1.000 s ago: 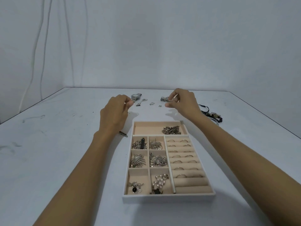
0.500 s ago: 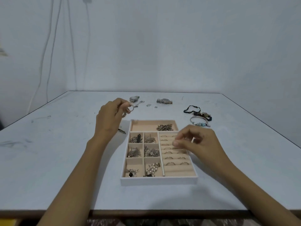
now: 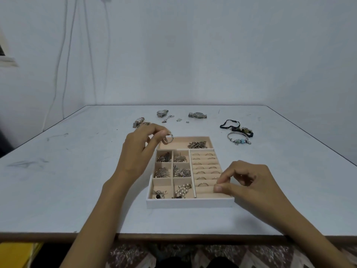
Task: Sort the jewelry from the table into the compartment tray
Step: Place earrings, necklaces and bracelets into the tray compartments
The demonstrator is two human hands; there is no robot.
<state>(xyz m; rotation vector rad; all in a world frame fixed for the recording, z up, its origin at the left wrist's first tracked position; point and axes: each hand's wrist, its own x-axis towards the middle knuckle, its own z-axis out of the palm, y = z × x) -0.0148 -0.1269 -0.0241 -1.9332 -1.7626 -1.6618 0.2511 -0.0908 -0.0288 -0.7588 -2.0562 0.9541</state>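
1. while the left hand [image 3: 143,151] hangs over the far left corner of the compartment tray [image 3: 190,203], its grip pinches a silver ring [image 3: 168,137] between thumb and fingertips, above the long far compartment.
2. the right hand [image 3: 249,182] sits over the near right part of the tray, above the ring rolls [image 3: 205,167]; its grip is thumb and forefinger pressed together with the other fingers curled, and i cannot tell whether anything small lies between them.
3. the tray stands on the counter [image 3: 77,180] near the front edge, white outside and beige inside.
4. the ring rolls on its right side hold several rings, set in rows.
5. the long far compartment holds a pile of small metal pieces [image 3: 198,145] toward its right end.
6. the 6 square compartments on the left hold metal ornaments; a pearl piece [image 3: 183,190] lies in the near one beside the rolls.
7. beyond the tray, 3 watches lie on the counter: 1 at the left [image 3: 138,121], 1 in the middle [image 3: 162,113] and 1 to the right [image 3: 197,115], with a few tiny metal bits [image 3: 168,118] between them.
8. to the right of the tray's far end lie a black cord bracelet [image 3: 235,127] and, just nearer, a beaded bangle [image 3: 239,139].
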